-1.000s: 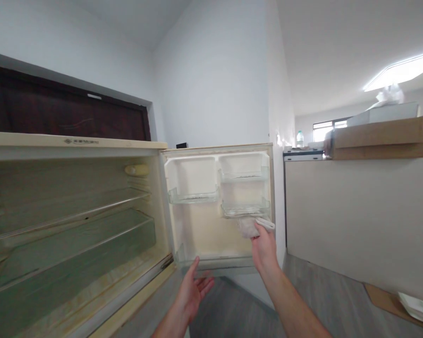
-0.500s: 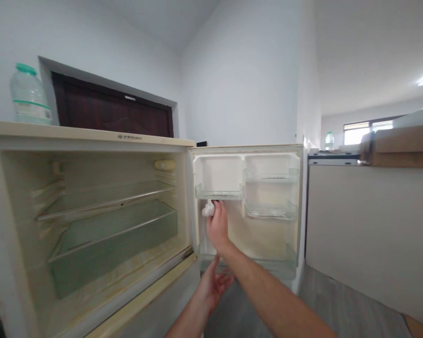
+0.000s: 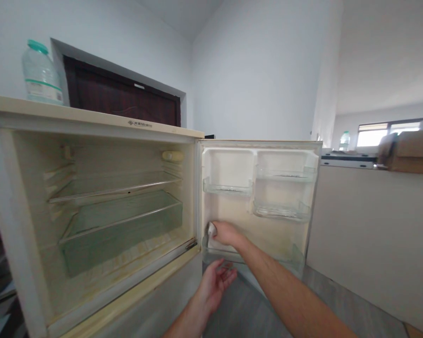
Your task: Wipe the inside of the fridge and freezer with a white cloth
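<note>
The right hand (image 3: 226, 233) grips a white cloth (image 3: 212, 230), bunched apparently for tight reach, at the hinge side of the cream refrigerator door (image 3: 238, 206); the left hand (image 3: 215, 283), loosely open, empty, is beside the clear plastic bottom rack (image 3: 211, 254).

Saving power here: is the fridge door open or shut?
Open: the fridge door stands swung out, its racks and the shelf inside showing.

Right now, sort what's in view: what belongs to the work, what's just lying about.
In use:
white cloth, in the right hand
open fridge door
bottom door bin, near the left hand

Lying about:
green-capped bottle on the fridge
distant bottle
cardboard box
</note>
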A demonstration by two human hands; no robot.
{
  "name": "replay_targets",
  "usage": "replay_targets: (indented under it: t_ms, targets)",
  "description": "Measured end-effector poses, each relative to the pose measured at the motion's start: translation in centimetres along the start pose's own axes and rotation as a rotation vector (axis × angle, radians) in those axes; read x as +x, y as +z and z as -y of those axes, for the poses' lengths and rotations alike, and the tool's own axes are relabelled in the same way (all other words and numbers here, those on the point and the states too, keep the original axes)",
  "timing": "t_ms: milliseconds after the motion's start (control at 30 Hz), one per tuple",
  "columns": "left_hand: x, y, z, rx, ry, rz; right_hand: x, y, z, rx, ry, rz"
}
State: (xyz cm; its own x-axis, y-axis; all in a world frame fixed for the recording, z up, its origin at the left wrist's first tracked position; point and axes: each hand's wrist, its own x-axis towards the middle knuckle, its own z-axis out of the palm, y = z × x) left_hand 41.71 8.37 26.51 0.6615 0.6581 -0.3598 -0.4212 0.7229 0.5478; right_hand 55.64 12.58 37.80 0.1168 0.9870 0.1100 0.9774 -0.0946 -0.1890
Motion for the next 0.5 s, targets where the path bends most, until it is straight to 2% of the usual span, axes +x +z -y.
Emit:
replay_targets:
  t_ms: [133,233,300,367,433,500]
  targets:
    - [0.0,0.1,0.0,-0.014,0.025,0.002,0.8,-0.3,0.0,0.009,-0.024,0.248]
    - [-0.3,0.6,-0.4,0.011,0.01,-0.023,0.8,-0.1,-0.2,0.083,-0.063,0.324]
    - [-0.7,0.9,-0.7,0.015,0.014,-0.029,0.4,-0.1,-0.8,0.185,-0.004,0.315]
    - [-1.0,1.2,-0.9,0.003,0.017,-0.02,-0.6,-0.4,-1.8,0.337,0.104,0.192]
    - [-1.3,1.4,-1.1,0.002,0.004,-0.016,-2.1,-0.8,-3.5,0.446,0.203,-0.034]
    - [-1.5,1.5,-1.2,0.003,-0.004,-0.018,-4.2,-1.4,-5.5,0.422,0.268,-0.211]
